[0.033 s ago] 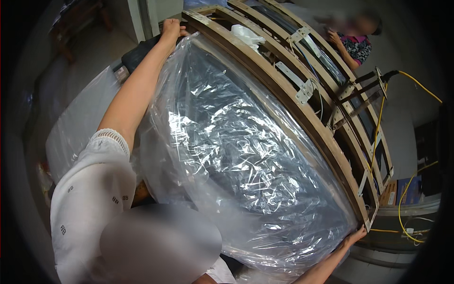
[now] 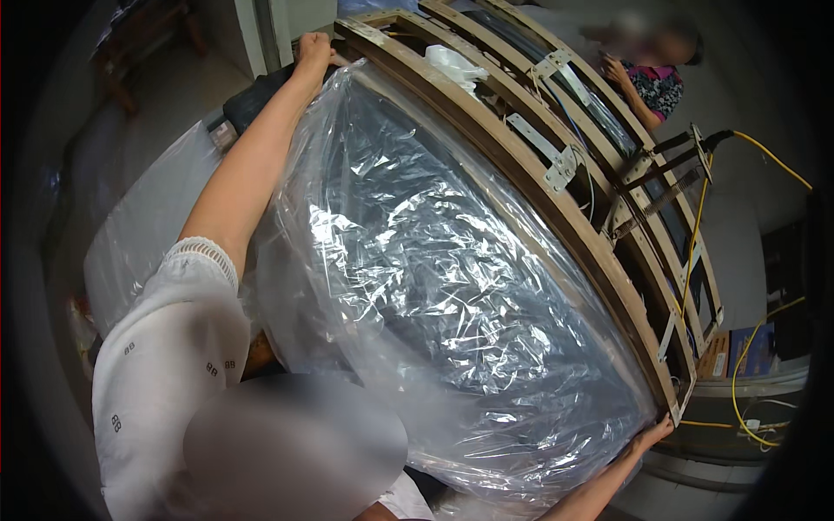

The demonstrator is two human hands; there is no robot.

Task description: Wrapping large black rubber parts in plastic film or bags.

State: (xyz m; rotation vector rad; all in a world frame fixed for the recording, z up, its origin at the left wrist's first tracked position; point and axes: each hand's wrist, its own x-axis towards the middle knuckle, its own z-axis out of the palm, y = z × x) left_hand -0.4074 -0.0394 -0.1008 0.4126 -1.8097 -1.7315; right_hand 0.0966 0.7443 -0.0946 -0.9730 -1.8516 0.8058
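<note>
A large wooden furniture frame [image 2: 521, 165] with metal brackets stands tilted in front of me. Clear plastic film [image 2: 417, 260], wrinkled and shiny, covers its near side. At the frame's far left corner my left hand [image 2: 314, 54] is closed, its fingers curled round the edge beside the film's upper corner. My right hand [image 2: 653, 431] grips the frame's lower right corner; part of its fingers is hidden behind the edge.
Springs and a metal mechanism [image 2: 665, 178] sit on the frame, with a yellow cable [image 2: 697, 226] running from it. White plastic [image 2: 453, 65] lies between the rails. Another person [image 2: 651, 82] is beyond the frame. Boxes [image 2: 738, 352] are at right, and a film-wrapped piece [image 2: 148, 213] at left.
</note>
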